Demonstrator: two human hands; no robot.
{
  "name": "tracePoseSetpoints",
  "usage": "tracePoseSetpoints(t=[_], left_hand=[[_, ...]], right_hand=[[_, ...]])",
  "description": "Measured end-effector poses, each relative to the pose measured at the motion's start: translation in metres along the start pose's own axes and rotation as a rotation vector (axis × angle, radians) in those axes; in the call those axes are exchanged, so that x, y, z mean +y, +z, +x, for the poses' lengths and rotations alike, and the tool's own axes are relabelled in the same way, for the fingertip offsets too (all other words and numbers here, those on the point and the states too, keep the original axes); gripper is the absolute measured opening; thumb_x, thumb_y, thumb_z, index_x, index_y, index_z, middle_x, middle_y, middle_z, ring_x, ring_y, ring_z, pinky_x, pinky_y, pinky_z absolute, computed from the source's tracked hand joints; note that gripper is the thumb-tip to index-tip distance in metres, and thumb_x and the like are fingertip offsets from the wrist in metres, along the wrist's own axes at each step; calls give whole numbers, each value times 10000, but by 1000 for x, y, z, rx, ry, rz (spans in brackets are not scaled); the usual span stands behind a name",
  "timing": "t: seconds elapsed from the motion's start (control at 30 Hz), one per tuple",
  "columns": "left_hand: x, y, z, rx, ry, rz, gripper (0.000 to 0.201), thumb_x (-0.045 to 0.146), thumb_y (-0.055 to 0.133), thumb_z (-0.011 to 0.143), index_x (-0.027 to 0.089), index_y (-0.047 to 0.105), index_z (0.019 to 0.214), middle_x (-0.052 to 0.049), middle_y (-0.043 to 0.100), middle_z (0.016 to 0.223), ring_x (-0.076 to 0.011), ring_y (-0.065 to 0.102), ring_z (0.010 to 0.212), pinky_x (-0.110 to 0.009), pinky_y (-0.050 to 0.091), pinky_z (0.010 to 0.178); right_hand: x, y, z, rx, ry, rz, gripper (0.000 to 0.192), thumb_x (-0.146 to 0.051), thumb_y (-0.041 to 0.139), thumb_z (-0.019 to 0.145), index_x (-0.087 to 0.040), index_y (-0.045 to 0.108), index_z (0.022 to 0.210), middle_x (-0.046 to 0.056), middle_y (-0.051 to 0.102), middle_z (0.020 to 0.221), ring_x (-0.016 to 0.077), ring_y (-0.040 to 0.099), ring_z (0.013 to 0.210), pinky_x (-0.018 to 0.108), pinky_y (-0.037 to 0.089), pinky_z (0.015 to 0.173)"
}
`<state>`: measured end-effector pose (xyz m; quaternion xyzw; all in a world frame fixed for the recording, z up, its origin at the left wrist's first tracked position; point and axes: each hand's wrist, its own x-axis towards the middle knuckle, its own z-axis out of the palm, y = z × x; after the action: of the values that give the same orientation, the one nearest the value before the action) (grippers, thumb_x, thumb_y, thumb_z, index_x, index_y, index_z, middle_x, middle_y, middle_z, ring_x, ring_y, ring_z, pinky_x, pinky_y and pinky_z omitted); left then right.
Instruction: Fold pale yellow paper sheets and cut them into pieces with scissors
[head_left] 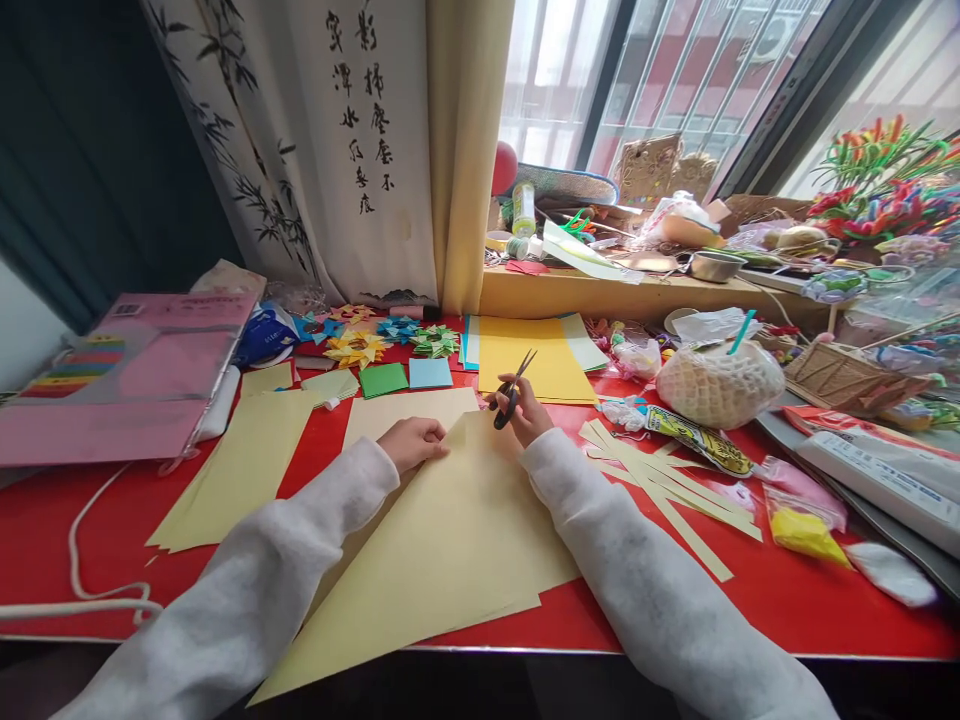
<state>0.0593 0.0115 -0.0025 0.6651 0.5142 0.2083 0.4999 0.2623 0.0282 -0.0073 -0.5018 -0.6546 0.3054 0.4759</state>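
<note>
A large pale yellow paper sheet (450,540) lies folded on the red table (90,520) in front of me. My left hand (412,442) presses down on the sheet's upper left edge with curled fingers. My right hand (523,412) holds small dark scissors (511,388) at the sheet's top corner, blades pointing up and slightly apart. Both arms wear white fleecy sleeves.
More pale yellow sheets (240,450) lie to the left, cut paper strips (660,480) to the right. A bright yellow sheet (532,360), small coloured squares (405,377) and folded paper stars (356,348) sit behind. A pink paper pack (127,390) is far left; the windowsill holds clutter.
</note>
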Motion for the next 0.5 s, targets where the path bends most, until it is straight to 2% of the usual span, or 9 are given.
tracePoseSetpoints(t=[0.1, 0.2, 0.3, 0.4, 0.5], left_hand=[[-2, -8, 2, 34, 55, -41, 281, 369, 595, 604, 177, 541, 802, 3, 604, 689, -170, 584, 673, -262, 454, 570], [-2, -13, 0, 103, 113, -69, 375, 383, 557, 652, 199, 469, 967, 34, 567, 664, -148, 569, 642, -251, 446, 557], [-3, -13, -3, 130, 198, -36, 448, 360, 521, 694, 222, 395, 1102, 34, 568, 709, -134, 567, 639, -244, 443, 571], [-5, -13, -5, 123, 262, 11, 479, 315, 471, 734, 253, 347, 1193, -13, 562, 933, -126, 576, 688, -253, 453, 616], [-8, -14, -3, 165, 336, 130, 353, 272, 441, 744, 223, 498, 1089, -44, 514, 1085, -138, 559, 782, -269, 444, 697]], right_hand=[[-1, -11, 4, -50, -42, -109, 310, -412, 512, 710, -239, 429, 953, 8, 641, 861, 178, 569, 871, 399, 355, 839], [3, -18, 7, -64, -48, -147, 293, -382, 529, 707, -232, 414, 932, 10, 639, 842, 174, 582, 863, 392, 366, 835], [9, -18, 8, -6, -15, -27, 297, -369, 539, 701, -228, 408, 926, 16, 635, 848, 162, 593, 836, 368, 388, 818], [11, -17, 9, 41, 59, 176, 297, -363, 542, 693, -225, 417, 924, 8, 639, 790, 154, 604, 771, 365, 397, 805], [11, -19, 12, 13, 148, 415, 300, -347, 540, 681, -212, 434, 928, -6, 636, 700, 157, 611, 735, 353, 418, 772]])
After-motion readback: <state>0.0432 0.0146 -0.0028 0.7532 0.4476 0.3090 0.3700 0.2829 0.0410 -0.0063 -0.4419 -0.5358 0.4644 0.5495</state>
